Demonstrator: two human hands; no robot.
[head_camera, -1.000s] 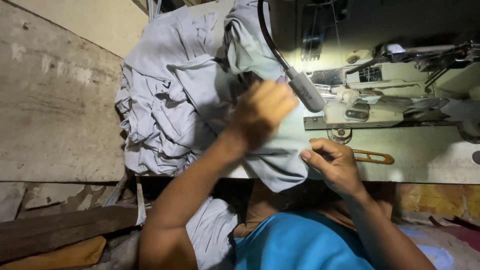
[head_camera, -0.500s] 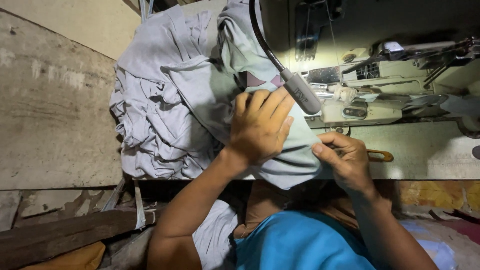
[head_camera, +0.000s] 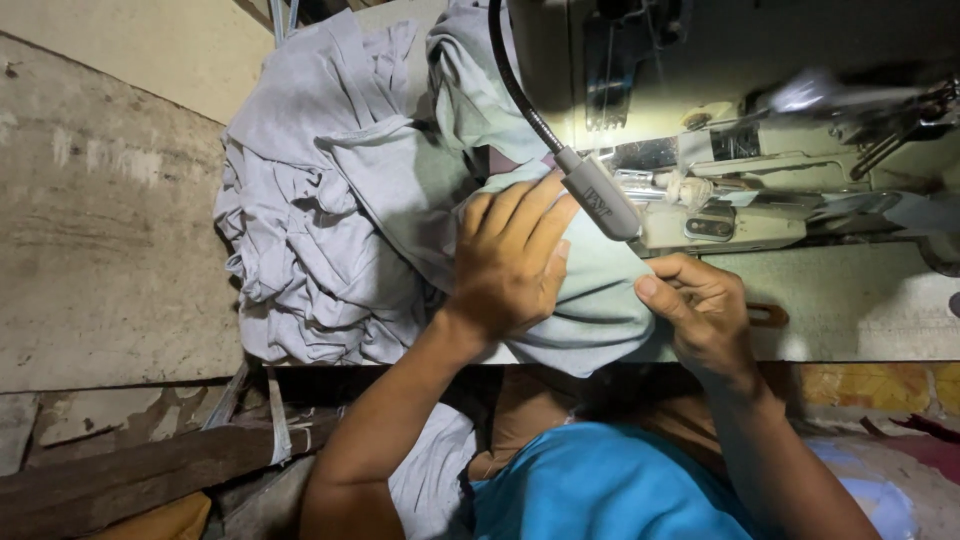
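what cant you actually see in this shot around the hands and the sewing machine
Head view:
- Needle area of the cream sewing machine: hidden by the grey gooseneck lamp head and glare.
- Pale grey-green cloth piece: seam covered by left hand.
- Right hand: fingertips curled under.
- Machine's right end: cut off by frame edge.
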